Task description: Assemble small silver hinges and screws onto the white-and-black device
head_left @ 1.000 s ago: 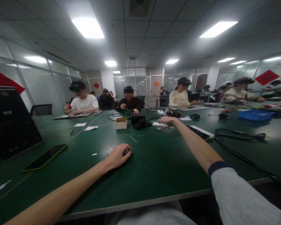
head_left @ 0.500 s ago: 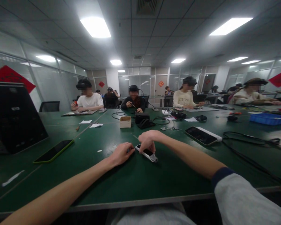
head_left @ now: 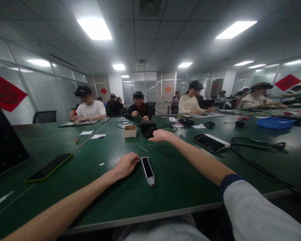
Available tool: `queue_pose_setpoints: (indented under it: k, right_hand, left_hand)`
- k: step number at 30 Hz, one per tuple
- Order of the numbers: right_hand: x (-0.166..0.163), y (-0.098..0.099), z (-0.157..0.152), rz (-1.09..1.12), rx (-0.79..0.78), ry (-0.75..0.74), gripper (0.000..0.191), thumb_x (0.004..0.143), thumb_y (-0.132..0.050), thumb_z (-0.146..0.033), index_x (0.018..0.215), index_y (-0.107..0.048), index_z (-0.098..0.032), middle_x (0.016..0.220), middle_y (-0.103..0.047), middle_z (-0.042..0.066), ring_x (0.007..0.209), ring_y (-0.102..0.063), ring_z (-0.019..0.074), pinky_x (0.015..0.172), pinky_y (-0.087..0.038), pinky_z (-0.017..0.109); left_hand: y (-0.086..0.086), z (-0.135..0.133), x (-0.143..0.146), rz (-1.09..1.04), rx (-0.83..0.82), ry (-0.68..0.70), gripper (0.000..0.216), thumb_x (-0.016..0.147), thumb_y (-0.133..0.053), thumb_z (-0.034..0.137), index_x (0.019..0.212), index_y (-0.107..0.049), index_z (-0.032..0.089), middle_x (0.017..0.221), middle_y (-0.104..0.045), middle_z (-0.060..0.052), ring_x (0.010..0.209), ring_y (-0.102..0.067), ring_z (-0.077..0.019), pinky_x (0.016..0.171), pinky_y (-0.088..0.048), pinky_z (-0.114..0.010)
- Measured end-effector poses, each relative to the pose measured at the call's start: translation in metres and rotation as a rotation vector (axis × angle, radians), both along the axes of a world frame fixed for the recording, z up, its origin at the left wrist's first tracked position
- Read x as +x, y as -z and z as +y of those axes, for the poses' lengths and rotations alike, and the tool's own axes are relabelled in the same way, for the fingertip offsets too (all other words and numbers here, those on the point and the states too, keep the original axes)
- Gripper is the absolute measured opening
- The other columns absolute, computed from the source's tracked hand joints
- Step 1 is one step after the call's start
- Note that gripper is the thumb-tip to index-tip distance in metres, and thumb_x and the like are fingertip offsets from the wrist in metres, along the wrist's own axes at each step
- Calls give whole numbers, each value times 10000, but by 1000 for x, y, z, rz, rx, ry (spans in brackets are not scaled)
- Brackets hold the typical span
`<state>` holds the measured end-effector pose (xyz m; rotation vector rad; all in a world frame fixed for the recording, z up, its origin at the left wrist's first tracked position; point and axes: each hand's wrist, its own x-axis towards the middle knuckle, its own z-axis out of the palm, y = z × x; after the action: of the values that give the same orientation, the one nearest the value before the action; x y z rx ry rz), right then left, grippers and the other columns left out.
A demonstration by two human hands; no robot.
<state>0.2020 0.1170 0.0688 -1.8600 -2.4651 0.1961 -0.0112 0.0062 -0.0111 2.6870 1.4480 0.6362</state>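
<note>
Presently, well left of the slim white-edged device (head_left: 148, 170): a green-edged phone (head_left: 50, 166), flat. Just left of the device's far end: left hand (head_left: 126, 165), fingers curled, cannot tell if gripping anything. Device lies on the green table (head_left: 180, 187). Beyond it, slightly right: right hand (head_left: 162, 136) at a black case (head_left: 148, 126), its grip hidden. Right of the device: second phone (head_left: 209, 142), then loose black cable (head_left: 261, 167).

Risk, as judged: a left-hand nudge could spin the device; the right hand, crossing low, could clip it. Surface glossy, paper scraps (head_left: 98, 136) beyond and left of the device. Room: co-workers (head_left: 90, 108) seated beyond it, ceiling lights (head_left: 94, 28) bright.
</note>
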Motion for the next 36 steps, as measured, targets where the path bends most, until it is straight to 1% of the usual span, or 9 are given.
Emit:
queue_pose_setpoints:
  k: [1,4,7,9,12,15,23,31,36]
  right_hand:
    - [11,6,14,56,106,136,597,764,-545,-626,1079,-629,-126,1107,-642,178,1041,-599,306,874,-464,377]
    - [49,32,49,81,186,305,692,876,-376,-581,1336,-419,-65,1369,-417,247,1269,-387,359,1001,-328,464]
    - [90,62,73,91,195,453,748,909,-274,-565,1389,-308,8,1431,-264,313,1342,-227,396,1047,-179,547]
    - [111,81,88,131,152,586,813,885,-251,-628,1430,-240,-25,1475,-170,293,1369,-126,396,1055,-100,563]
    - [127,101,109,180,106,689,904,843,-163,-712,1432,-244,-31,1454,-207,310,1349,-161,421,1031,-87,598]
    - [127,108,125,190,101,556,921,833,-104,-725,1428,-276,-43,1434,-282,285,1331,-244,396,1039,-145,562]
    - [110,111,142,152,83,243,837,833,-253,-716,1396,-378,-110,1439,-338,209,1323,-301,334,1051,-206,474]
    - [103,107,139,128,88,150,720,891,-266,-635,1412,-366,-147,1442,-343,196,1320,-325,317,1055,-221,457]
    - [96,100,117,129,87,43,621,927,-289,-534,1398,-400,-146,1473,-321,145,1336,-315,283,1075,-239,399]
  left_hand:
    - [0,0,0,-1,-4,-3,181,904,-436,202,921,-614,177,897,-625,-53,820,-579,-186,723,-439,-285]
    - [-2,-2,1,-11,-26,-5,189,905,-432,212,926,-617,182,908,-626,-53,829,-577,-188,731,-447,-290]
    - [-4,-5,3,-35,-54,-15,201,907,-424,228,923,-620,189,920,-627,-50,828,-581,-187,725,-458,-289]
    - [-6,-6,5,-44,-72,-19,207,909,-421,237,927,-622,191,926,-626,-49,834,-587,-187,733,-462,-291]
    - [-5,-7,6,-44,-77,-23,210,909,-418,241,926,-621,188,931,-623,-51,846,-588,-192,747,-461,-299]
    - [-4,-6,6,-47,-85,-30,215,914,-410,253,925,-616,193,938,-618,-51,843,-581,-189,741,-460,-298]
    - [-3,-7,5,-76,-128,-18,222,918,-405,267,940,-614,194,947,-606,-53,839,-571,-187,731,-452,-294]
    - [0,-4,5,-78,-111,-6,219,922,-399,268,930,-605,194,928,-602,-51,840,-565,-185,747,-444,-298]
    - [2,-3,4,-83,-99,-3,213,923,-406,269,930,-604,193,931,-604,-49,837,-568,-182,744,-443,-291]
